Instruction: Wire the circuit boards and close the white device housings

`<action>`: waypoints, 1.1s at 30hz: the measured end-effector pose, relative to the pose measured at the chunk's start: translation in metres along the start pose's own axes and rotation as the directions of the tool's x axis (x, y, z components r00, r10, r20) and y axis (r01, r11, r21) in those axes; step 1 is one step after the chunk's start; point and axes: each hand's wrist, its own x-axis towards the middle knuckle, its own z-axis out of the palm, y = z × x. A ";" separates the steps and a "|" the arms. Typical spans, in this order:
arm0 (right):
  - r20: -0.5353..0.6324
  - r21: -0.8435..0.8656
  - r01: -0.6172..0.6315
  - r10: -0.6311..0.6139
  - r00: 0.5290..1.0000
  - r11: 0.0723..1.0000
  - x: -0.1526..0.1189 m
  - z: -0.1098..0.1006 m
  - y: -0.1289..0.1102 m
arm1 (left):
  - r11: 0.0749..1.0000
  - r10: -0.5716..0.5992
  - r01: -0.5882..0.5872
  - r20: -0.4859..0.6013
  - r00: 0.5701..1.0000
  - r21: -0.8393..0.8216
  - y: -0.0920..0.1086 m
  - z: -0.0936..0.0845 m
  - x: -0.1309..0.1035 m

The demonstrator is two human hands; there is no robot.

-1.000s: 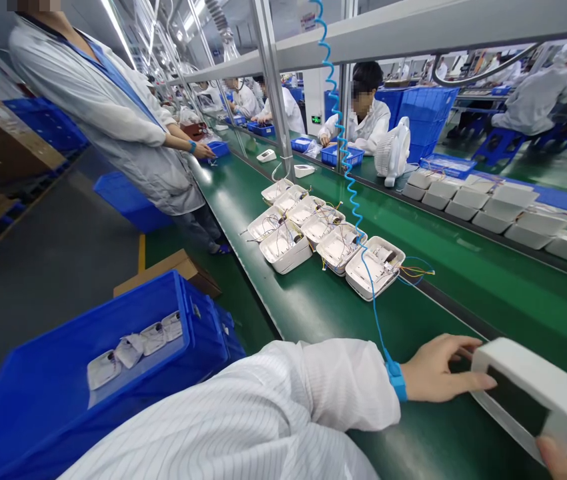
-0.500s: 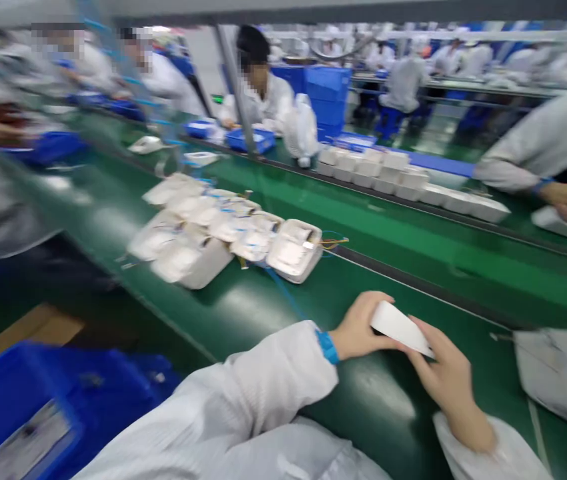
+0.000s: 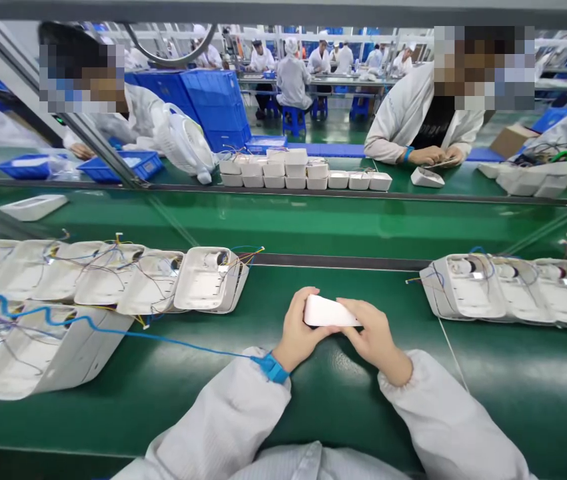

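A small white plastic housing (image 3: pixel 331 312) is held over the green bench, tapering toward its right end. My left hand (image 3: pixel 299 331) grips its left end, thumb along the near side. My right hand (image 3: pixel 374 333) closes on its right end with fingers over the top. The underside of the housing is hidden. A blue wrist strap (image 3: pixel 272 368) circles my left wrist, and its blue cord (image 3: pixel 163 339) runs off to the left. Left of my hands stands an open white casing (image 3: pixel 206 283) with wires and a small cylindrical part inside.
More wired casings (image 3: pixel 156 283) crowd the left, and another row (image 3: pixel 478 293) stands at the right. Behind a dark rail (image 3: pixel 333 261) runs a green conveyor strip (image 3: pixel 308 223). Stacked white housings (image 3: pixel 286 170) and co-workers, one person's hands (image 3: pixel 433 157) among them, are across it.
My view has swung to the right and steadied, so the casings on the right show more fully. Both hands still hold the white housing, which now appears more level.
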 end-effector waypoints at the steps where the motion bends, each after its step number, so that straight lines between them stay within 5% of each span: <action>1: -0.002 0.002 0.000 0.000 1.000 1.000 0.000 0.000 0.000 | 1.000 0.003 -0.003 -0.006 1.000 0.003 -0.001 0.000 0.000; 19: 0.073 -0.053 0.051 -0.047 0.996 0.997 0.004 -0.004 0.010 | 0.999 0.041 -0.040 0.030 0.999 -0.012 -0.004 -0.001 0.001; 24: 0.033 -0.124 -0.127 0.132 0.991 0.984 0.007 -0.011 0.028 | 0.995 0.074 -0.079 0.093 0.993 0.061 -0.012 0.004 0.000; 27: 0.006 -0.172 -0.401 0.408 0.913 0.900 0.008 -0.015 0.045 | 0.996 0.038 -0.050 0.154 0.987 0.071 -0.013 0.006 -0.001; 30: 0.056 -0.081 -0.666 0.671 0.739 0.741 0.009 -0.017 0.059 | 0.995 0.041 -0.057 0.192 0.981 0.078 -0.009 0.006 -0.001; 33: 0.029 0.114 -0.780 0.783 0.621 0.615 0.011 -0.015 0.068 | 0.993 0.064 -0.083 0.226 0.972 0.078 -0.005 0.004 -0.001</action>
